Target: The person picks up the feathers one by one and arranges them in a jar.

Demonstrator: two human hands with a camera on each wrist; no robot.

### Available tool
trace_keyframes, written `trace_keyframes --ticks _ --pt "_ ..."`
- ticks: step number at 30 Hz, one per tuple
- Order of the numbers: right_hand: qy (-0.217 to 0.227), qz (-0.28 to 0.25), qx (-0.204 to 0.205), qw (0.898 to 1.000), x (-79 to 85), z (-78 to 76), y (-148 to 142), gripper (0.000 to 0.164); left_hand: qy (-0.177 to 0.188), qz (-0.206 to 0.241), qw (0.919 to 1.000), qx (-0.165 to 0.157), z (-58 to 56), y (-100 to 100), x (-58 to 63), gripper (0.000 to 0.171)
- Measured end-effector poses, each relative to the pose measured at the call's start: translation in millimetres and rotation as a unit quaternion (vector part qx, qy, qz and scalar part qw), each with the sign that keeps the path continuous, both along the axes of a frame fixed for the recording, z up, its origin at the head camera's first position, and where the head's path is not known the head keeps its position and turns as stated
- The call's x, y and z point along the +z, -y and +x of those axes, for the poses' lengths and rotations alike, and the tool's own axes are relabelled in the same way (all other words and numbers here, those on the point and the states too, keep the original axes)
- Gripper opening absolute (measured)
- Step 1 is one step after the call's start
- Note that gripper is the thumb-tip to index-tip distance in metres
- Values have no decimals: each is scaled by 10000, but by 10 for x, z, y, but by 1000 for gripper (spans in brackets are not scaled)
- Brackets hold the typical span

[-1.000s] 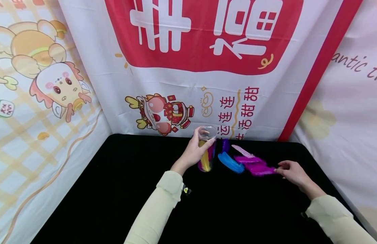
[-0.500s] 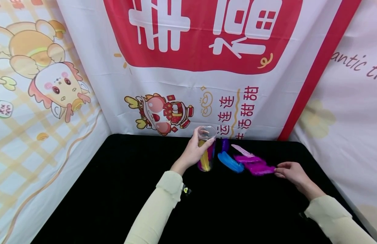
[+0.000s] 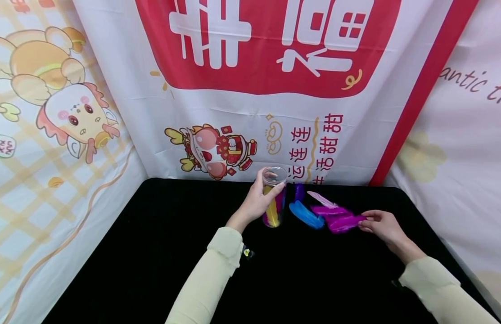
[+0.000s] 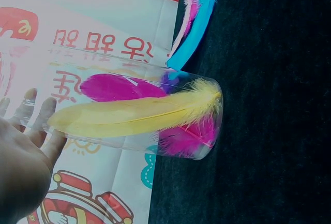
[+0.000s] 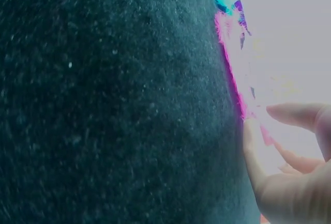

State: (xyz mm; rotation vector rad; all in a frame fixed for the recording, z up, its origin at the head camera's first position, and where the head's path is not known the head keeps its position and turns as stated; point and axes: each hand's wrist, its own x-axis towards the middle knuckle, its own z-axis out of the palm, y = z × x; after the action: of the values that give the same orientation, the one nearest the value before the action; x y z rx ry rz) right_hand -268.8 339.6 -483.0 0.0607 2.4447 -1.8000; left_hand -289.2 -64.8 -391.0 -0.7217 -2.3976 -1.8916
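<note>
At the far left hangs a pale cloth (image 3: 19, 189) with a yellow checked pattern and a cartoon animal (image 3: 68, 90), edged toward the table by a brown curved line (image 3: 76, 231); next to it a white banner (image 3: 141, 112) with a big red panel (image 3: 262, 76) closes off the back, a small dragon figure (image 3: 218, 150) printed low on it; below spreads the black table (image 3: 185, 243), crossed by the pale left sleeve (image 3: 209, 274), with a small dark device (image 3: 248, 253) at its cuff; the left hand (image 3: 254, 198) grips the clear jar (image 3: 276, 177), thumb across its front and covering part of its upper side; the jar is roughly upright, mouth up, near the back edge, with a yellow feather (image 3: 272, 213) and magenta ones inside; just right of it lie a dark purple feather (image 3: 300, 192) and a blue feather (image 3: 306, 215), between the jar and the rest; then come a pale pink feather (image 3: 322, 199) and overlapping magenta feathers (image 3: 337, 218); the right hand (image 3: 384, 225) pinches the right end of one of these, though glare in the right wrist view blurs the contact; beyond, a white cloth (image 3: 469, 157) with lettering borders the table's right side.
</note>
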Motion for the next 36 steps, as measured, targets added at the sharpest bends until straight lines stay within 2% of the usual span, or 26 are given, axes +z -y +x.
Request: trace_keyframes --ticks 13,20,28,36 --pt "-94 -295 -166 9994 3 -2 65 45 61 15 10000 31 0 -18 -1 61" --pt "-124 -480 -210 9986 14 -19 93 42 61 104 9999 -30 -20 -17 -21 67" --pt "-120 -644 -265 9975 2 -40 123 41 72 29 10000 0 -16 -19 -21 61" --pt "-94 -568 -300 9979 16 -44 171 37 -85 134 9998 95 -244 -44 -299 68"
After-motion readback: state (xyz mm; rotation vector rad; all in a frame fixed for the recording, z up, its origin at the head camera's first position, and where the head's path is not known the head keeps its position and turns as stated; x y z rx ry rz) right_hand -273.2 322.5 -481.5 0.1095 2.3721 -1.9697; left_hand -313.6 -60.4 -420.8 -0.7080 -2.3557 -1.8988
